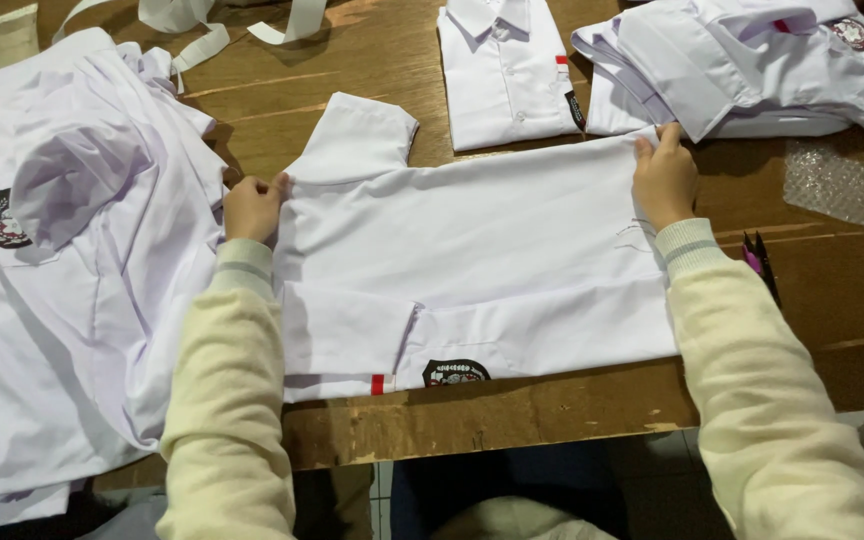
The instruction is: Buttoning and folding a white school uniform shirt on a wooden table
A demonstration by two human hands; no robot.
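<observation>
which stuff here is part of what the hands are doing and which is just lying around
In hand:
- shirt spread flat on the table
- left hand at its left edge
- right hand at its right edge

Lying about:
- shirt pile, left
- folded shirt
- shirt stack
- strips
- snips
- bubble wrap

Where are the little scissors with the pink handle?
In the head view, the small scissors lie on the wooden table at the right, just beyond the right hand's cream sleeve.
</observation>
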